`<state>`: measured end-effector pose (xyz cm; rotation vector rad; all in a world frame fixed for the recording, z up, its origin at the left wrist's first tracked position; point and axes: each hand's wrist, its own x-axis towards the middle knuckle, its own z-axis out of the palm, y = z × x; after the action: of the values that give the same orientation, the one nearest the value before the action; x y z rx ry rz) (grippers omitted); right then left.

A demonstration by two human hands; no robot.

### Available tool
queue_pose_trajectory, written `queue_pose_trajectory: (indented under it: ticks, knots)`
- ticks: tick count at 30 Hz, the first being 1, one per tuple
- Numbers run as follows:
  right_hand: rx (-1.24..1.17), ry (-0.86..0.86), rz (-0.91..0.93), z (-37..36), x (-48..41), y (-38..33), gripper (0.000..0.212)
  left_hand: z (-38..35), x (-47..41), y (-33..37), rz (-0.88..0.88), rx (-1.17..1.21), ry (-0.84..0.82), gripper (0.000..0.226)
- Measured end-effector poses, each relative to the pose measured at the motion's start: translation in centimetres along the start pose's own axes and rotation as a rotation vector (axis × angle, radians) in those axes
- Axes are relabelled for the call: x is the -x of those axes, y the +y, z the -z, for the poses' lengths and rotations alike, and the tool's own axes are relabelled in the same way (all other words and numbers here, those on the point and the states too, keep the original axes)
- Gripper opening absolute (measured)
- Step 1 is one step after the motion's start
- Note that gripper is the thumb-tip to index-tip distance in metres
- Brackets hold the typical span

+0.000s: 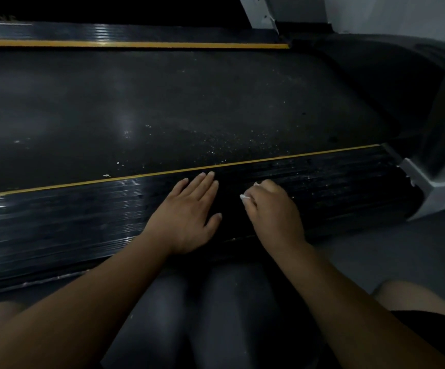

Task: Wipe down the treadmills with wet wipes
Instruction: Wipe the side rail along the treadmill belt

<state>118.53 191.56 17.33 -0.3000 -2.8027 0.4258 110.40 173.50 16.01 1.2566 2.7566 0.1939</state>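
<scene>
A crumpled white wet wipe (245, 197) is gripped under the curled fingers of the right hand (274, 211), and only small scraps of it are seen at the fingertips. It is pressed onto the ribbed, glossy black side rail (69, 222) on the near side of the dark treadmill (189, 102), just below the thin yellow stripe (296, 155) by which the wide matt black running belt (83, 115) is bordered. The left hand (186, 217) is laid flat on the same rail, just beside the right hand, with fingers straight and close together, thumb spread, and nothing held. It is judged to serve as a brace.

The step in hand is judged to be the wiping of the near rail. To the left the ribs are seen to shine, while to the right they look duller and are dotted with pale specks (330, 179). A stroke along the grooves toward the grey plastic foot of the upright (429, 187) is therefore called for next, with firm pressure so that the ribs are reached. White crumbs are scattered on the belt near the stripe, so that surface is judged not yet done. Little of the wipe is exposed, so it may need to be unfolded or replaced.
</scene>
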Motion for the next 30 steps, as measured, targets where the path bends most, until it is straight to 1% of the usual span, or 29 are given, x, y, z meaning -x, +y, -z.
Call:
queue_pose_trajectory:
  ticks: [2,3,5,6,8,9,12,13,15,17,18,20,22,24,27,30]
  knots:
    - [0.045,0.061,0.016,-0.9,0.7,-0.2,0.013,0.0,0.0,0.0,0.002,0.005,-0.002,0.091]
    - [0.026,0.059,0.027,-1.3,1.4,-0.3,0.02,0.0,0.0,0.0,0.002,0.013,-0.004,0.091]
    - [-0.006,-0.045,0.079,-1.5,3.9,-0.6,0.042,0.1,0.0,0.0,0.002,0.031,-0.007,0.092]
    - [0.012,-0.087,0.133,-1.3,5.3,-0.4,0.05,0.1,0.0,0.0,0.003,0.033,-0.01,0.092]
    - [0.094,-0.116,0.231,-0.6,6.9,1.3,0.056,0.1,0.1,0.0,0.004,0.027,-0.015,0.092]
    - [0.129,-0.121,0.219,-0.2,6.7,2.4,0.057,0.1,0.1,0.0,0.003,0.025,-0.015,0.092]
    - [0.162,-0.136,-0.014,-0.1,3.7,3.1,0.065,0.0,0.1,0.0,0.006,0.02,-0.017,0.092]
    - [0.159,-0.139,-0.052,-0.5,3.3,2.2,0.067,0.0,0.0,0.0,0.004,0.018,-0.02,0.092]
    - [0.149,-0.147,0.01,-1.3,4.5,0.3,0.065,0.0,0.0,0.0,0.002,0.013,-0.019,0.092]
    - [0.138,-0.168,0.126,-1.4,6.6,0.4,0.06,0.0,0.0,0.0,0.002,0.017,-0.017,0.092]
    - [0.14,-0.177,0.148,-0.9,7.0,1.0,0.058,0.1,0.0,0.0,0.003,0.02,-0.017,0.092]
    - [0.161,-0.162,0.097,-0.1,6.2,2.5,0.059,0.1,0.0,0.1,0.004,0.018,-0.013,0.092]
    - [0.185,-0.17,0.021,0.0,4.8,3.0,0.066,0.1,0.0,0.1,0.002,0.013,-0.015,0.092]
    - [0.186,-0.175,-0.002,-0.3,3.8,2.7,0.071,0.1,0.0,0.0,0.002,0.014,-0.009,0.091]
    - [0.151,-0.121,0.025,-0.4,3.9,2.7,0.067,0.1,0.1,0.0,-0.001,0.027,-0.005,0.091]
    - [0.052,-0.082,0.072,-0.4,4.8,3.7,0.064,0.0,0.1,-0.1,-0.002,0.022,-0.013,0.091]
